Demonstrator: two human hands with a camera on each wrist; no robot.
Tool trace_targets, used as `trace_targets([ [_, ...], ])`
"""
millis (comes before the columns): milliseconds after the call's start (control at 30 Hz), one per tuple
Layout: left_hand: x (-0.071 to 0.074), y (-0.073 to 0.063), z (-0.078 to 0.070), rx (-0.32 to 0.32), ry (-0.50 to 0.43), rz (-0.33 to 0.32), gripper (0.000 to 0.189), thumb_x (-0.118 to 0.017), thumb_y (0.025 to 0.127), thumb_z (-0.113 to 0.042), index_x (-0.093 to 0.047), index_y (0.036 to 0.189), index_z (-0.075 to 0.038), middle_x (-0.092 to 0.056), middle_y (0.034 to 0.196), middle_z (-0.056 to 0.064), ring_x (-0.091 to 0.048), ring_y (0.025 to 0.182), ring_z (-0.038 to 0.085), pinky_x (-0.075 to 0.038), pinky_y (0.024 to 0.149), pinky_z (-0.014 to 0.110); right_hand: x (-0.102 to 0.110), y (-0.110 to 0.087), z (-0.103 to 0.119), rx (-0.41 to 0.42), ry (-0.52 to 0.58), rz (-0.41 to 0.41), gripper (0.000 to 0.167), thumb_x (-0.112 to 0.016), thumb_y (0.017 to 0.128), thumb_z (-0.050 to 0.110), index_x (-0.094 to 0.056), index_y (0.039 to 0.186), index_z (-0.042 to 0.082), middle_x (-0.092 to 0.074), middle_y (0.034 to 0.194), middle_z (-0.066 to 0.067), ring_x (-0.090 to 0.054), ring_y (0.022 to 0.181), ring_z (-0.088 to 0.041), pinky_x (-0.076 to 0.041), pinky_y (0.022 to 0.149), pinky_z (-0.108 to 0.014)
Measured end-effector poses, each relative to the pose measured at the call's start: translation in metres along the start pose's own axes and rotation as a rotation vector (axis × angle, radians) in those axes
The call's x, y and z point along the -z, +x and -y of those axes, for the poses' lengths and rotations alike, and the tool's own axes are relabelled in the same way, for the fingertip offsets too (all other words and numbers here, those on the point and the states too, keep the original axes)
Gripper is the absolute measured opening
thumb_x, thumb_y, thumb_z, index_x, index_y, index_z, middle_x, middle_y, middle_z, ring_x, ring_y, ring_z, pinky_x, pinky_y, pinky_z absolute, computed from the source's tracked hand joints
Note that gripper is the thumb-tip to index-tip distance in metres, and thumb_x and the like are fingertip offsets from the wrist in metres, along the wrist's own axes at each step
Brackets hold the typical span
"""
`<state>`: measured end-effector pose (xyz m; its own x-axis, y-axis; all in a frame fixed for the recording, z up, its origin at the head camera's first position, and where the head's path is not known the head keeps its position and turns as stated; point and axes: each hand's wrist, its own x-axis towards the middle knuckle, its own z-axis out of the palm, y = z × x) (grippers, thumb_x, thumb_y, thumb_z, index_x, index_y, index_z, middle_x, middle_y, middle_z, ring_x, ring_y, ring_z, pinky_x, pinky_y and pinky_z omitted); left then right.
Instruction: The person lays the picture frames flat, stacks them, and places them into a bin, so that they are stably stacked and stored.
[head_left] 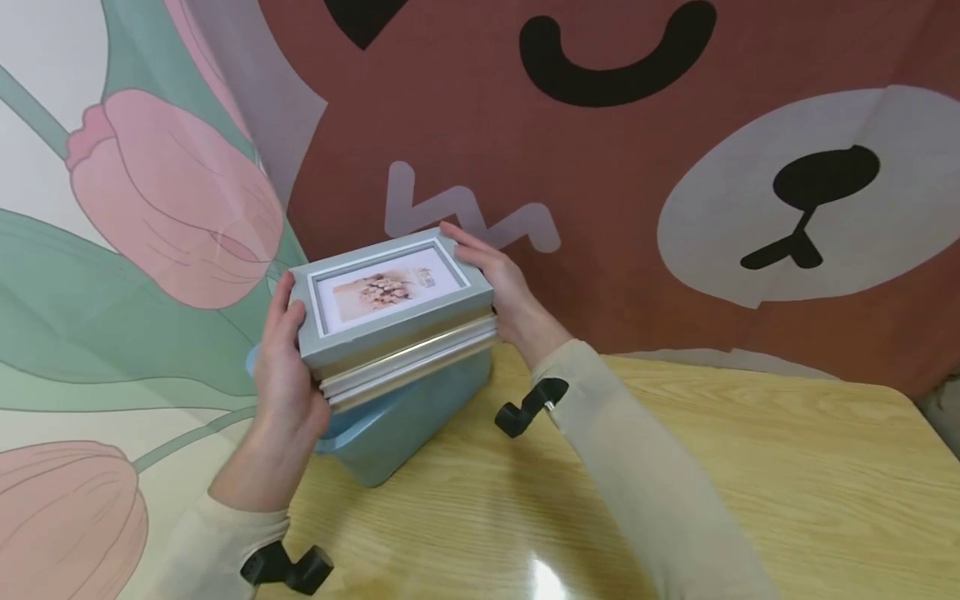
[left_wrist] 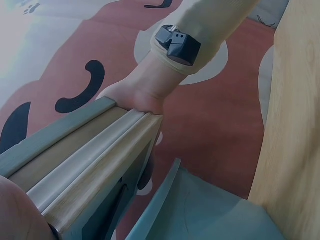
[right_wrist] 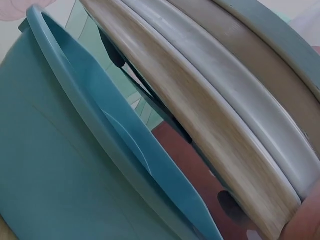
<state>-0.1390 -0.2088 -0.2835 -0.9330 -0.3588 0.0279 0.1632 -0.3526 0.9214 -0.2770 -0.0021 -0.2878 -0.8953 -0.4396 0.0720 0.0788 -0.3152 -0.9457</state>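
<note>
A stack of several picture frames [head_left: 390, 287] is held up between both hands, over a blue plastic bin [head_left: 420, 425]. The topmost has a grey-blue border and a print of pale flowers. My left hand [head_left: 288, 367] grips the near left end of the stack, and my right hand [head_left: 513, 296] grips the right end. Wooden, white and grey-blue edges of the stacked frames [right_wrist: 215, 115] show in the right wrist view, apart from the bin's rim [right_wrist: 95, 130]. Part of the bin's inside is hidden beneath the stack.
The bin stands on a light wood-grain table [head_left: 750, 467], towards its left back. Behind it hangs a brown cloth with a bear face [head_left: 600, 167], and a tulip-patterned cloth [head_left: 172, 200] is at the left. Black wrist mounts [head_left: 532, 408] stick out from the sleeves.
</note>
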Motion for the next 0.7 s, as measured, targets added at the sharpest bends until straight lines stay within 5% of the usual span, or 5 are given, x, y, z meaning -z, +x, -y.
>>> trace_targets([
  [367,0.004,0.001,0.0,0.0,-0.019,-0.025,0.052,-0.035,0.117,-0.034,-0.034,0.164,-0.054,-0.019,0.175,-0.03,-0.018,0.16,0.0,-0.017,0.132,0.028,-0.003,0.011,-0.004,-0.021,-0.012,0.031,0.052,-0.047,0.112,0.028,-0.048,0.164,0.032,-0.039,0.173,0.015,-0.032,0.162,-0.018,-0.024,0.136,-0.046],
  [700,0.008,0.003,-0.001,0.005,-0.039,-0.014,0.054,-0.033,0.117,-0.032,-0.03,0.166,-0.054,-0.019,0.176,-0.03,-0.017,0.16,0.0,-0.017,0.131,0.028,-0.005,0.019,-0.008,-0.026,-0.042,0.042,0.052,-0.048,0.111,0.029,-0.05,0.163,0.032,-0.042,0.172,0.013,-0.034,0.162,-0.02,-0.024,0.136,-0.047],
])
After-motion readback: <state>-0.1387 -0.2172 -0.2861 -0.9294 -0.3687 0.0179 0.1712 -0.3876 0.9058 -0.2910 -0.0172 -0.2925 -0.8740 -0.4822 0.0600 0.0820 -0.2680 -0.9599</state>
